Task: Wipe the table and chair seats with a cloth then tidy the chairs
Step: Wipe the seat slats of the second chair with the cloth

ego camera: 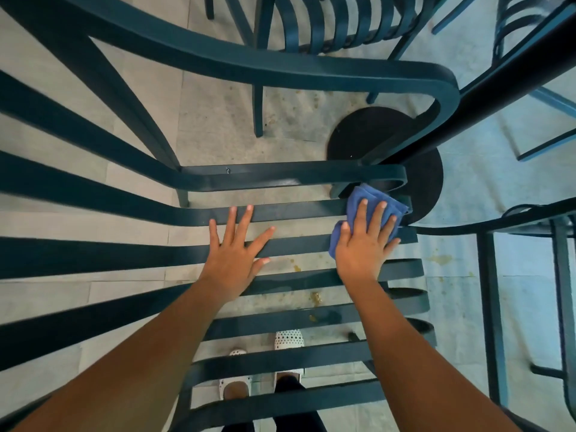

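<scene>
I look straight down on a dark teal slatted chair seat (pixel 296 325). My right hand (pixel 364 241) presses a folded blue cloth (pixel 378 201) flat onto the slats near the seat's far right corner, fingers spread over it. My left hand (pixel 237 247) lies flat and open on two slats in the seat's middle, holding nothing. The chair's armrest (pixel 280 67) curves over the top of the view. A glass table (pixel 498 169) with a black edge (pixel 511 73) fills the right side.
The table's round black base (pixel 367 135) stands on the tiled floor just beyond the seat. Another teal slatted chair (pixel 336 23) stands at the top, and more chairs (pixel 530 238) show through the glass on the right. My white dotted shoes (pixel 288 338) are under the seat.
</scene>
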